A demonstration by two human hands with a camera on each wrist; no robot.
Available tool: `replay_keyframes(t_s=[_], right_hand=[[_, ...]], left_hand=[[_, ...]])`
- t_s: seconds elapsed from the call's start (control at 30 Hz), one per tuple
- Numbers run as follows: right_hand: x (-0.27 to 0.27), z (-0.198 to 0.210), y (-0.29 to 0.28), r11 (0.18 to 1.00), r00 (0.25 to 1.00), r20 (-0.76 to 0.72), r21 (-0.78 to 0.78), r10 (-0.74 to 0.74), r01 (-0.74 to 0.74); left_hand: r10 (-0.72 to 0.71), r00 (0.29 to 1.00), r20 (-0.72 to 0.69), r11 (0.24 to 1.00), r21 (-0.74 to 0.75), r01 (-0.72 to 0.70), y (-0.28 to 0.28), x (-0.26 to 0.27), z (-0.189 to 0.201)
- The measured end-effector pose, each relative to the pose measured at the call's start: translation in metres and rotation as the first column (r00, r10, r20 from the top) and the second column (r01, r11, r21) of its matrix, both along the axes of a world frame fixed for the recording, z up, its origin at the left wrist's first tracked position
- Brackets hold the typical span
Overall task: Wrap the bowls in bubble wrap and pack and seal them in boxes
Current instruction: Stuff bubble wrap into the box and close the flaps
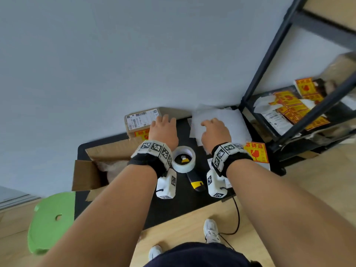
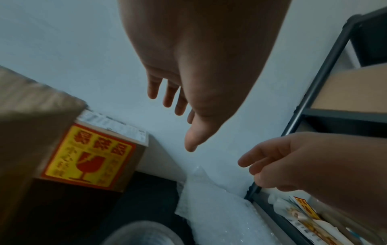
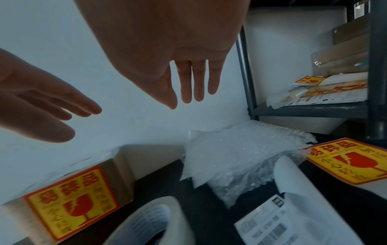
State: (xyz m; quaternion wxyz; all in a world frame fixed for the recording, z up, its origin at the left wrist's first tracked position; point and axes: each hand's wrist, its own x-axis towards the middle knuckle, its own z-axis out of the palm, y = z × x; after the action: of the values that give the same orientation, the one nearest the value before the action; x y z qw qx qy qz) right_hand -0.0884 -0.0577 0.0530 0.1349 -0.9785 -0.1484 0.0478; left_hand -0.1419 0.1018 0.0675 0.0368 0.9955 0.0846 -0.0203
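Note:
My left hand [image 1: 163,124] hovers with straight fingers beside a sealed cardboard box [image 1: 141,120] that carries a shipping label and a yellow fragile sticker [image 2: 87,155]. To its right, my right hand [image 1: 212,126] is open above a pile of bubble wrap sheets [image 1: 229,120] against the wall. In the wrist views both hands, the left hand [image 2: 178,92] and the right hand [image 3: 188,82], hold nothing and touch nothing. An open cardboard box [image 1: 107,151] with bubble wrap inside sits under my left forearm. No bowl shows in any view.
A tape roll [image 1: 184,158] and a yellow-black utility knife [image 1: 195,183] lie on the black mat [image 1: 173,209] between my wrists. A loose fragile sticker [image 1: 256,152] and printed labels [image 3: 293,215] lie at the right. A black metal shelf [image 1: 300,105] stands right, a green stool [image 1: 52,220] left.

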Motion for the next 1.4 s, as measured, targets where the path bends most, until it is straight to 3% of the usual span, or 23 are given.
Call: replay_keyframes(t_s=[0.27,0.4,0.7,0.83,1.17,1.3,1.4], right_hand=[[0.078,-0.036,-0.086,0.998,0.992,-0.116,-0.028,-0.057,0.055],[0.111,-0.059,-0.115,0.994,0.967,-0.231,-0.045,-0.105,0.097],[0.155,-0.093,-0.126,0.980,0.875,-0.441,-0.113,-0.198,0.165],[0.160,-0.101,-0.121,0.983,0.896,-0.408,-0.119,-0.175,0.137],[0.168,-0.070,-0.122,0.996,0.975,-0.218,0.076,-0.028,0.046],[0.172,-0.046,-0.121,0.972,0.990,-0.138,0.229,-0.010,0.042],[0.173,-0.025,-0.119,0.951,0.998,-0.056,0.309,0.030,-0.011]], left_hand=[[-0.018,0.994,-0.109,1.000,-0.023,0.015,-0.081,0.073,-0.046],[-0.018,0.963,-0.269,0.996,-0.091,-0.007,-0.110,0.094,-0.075],[-0.052,0.857,-0.513,0.984,-0.174,-0.045,-0.132,0.116,-0.110],[-0.061,0.836,-0.546,0.973,-0.219,-0.071,-0.134,0.116,-0.115],[0.060,0.883,-0.465,0.928,-0.300,-0.221,-0.135,0.137,-0.085],[0.224,0.932,-0.285,0.871,-0.371,-0.323,-0.126,0.148,-0.055],[0.336,0.930,-0.147,0.842,-0.396,-0.366,-0.109,0.153,-0.036]])
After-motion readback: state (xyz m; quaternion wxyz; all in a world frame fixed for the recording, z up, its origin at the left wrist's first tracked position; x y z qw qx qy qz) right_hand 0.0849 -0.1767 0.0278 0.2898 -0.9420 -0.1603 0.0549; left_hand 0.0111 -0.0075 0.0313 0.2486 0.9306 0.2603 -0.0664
